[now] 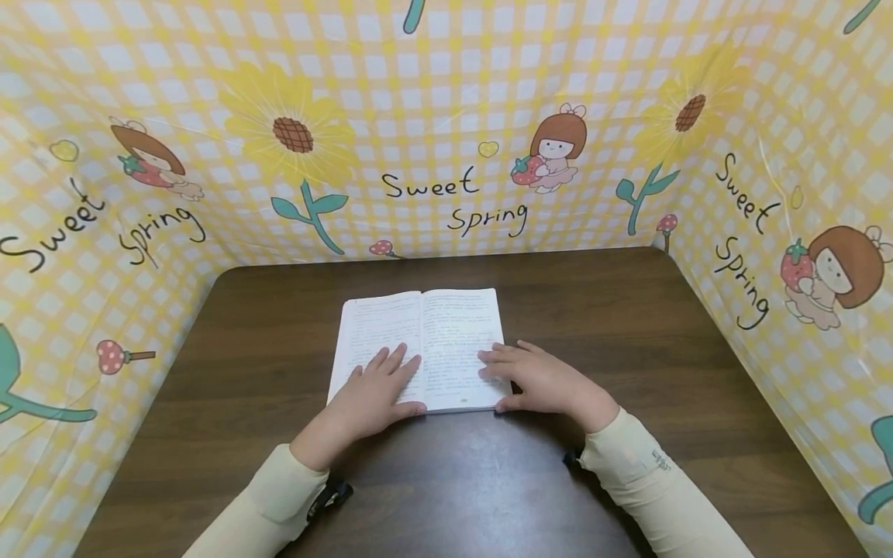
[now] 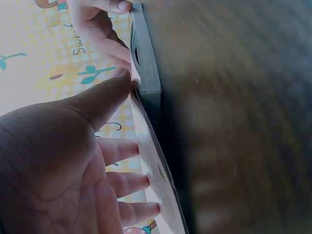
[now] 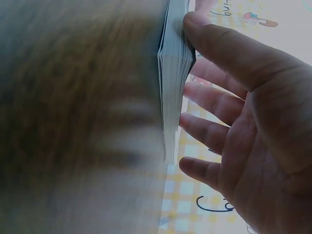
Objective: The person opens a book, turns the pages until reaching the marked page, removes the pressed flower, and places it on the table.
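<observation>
An open book [image 1: 456,325] with printed white pages lies flat on the table in the head view. My left hand [image 1: 373,394] rests on the lower left page, fingers spread and thumb at the bottom edge near the spine. Over the right page's outer edge lies my right hand [image 1: 547,381], its fingertips on the paper and its thumb by the lower right corner. In the left wrist view the left fingers [image 2: 127,184] are extended against a page. The right wrist view shows the thick page block [image 3: 171,97] edge-on, with the right thumb against its upper corner.
The dark brown wooden table [image 1: 258,341] stretches around the book on all sides. A yellow checked cloth [image 1: 432,101] with flowers, cartoon figures and lettering stands along its back and both sides. Black straps [image 1: 328,500] show at the wrists below cream sleeves.
</observation>
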Available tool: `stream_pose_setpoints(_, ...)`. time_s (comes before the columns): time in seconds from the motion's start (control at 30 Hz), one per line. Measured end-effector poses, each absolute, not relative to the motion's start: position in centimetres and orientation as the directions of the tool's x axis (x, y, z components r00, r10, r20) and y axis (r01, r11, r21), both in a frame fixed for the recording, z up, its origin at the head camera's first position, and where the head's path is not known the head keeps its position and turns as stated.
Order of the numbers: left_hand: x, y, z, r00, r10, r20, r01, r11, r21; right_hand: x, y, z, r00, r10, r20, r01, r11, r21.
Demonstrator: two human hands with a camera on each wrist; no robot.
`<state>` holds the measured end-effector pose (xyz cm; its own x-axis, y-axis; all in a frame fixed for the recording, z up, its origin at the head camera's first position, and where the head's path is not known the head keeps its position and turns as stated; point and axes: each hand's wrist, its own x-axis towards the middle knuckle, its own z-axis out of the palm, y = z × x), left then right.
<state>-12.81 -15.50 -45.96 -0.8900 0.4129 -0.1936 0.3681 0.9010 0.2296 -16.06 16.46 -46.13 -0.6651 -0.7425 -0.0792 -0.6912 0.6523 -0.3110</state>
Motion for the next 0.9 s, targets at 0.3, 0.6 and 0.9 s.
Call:
stream_pose_setpoints(0.3, -12.7, -15.3, -45.8, -0.895, 0.401, -0.194, 0.354, 0.905, 0.236, -16.0, 16.8, -45.5, -0.636, -0.768, -0.074, -0.72, 0.625, -0.3)
stream_pose_setpoints(0.6, -12.8, -15.3, -46.0, -0.904, 0.406, -0.135, 0.372, 0.901, 0.222, -15.9, 16.8, -44.9, -0.55, -0.835, -0.011, -0.813, 0.538, -0.223)
stream_pose_setpoints(0.9, -12.9, -15.2, -46.0, -0.867, 0.495, -0.06, 0.469, 0.851, 0.234, -16.1, 16.8, -45.3, -0.581, -0.81, 0.077, -0.791, 0.54, -0.287)
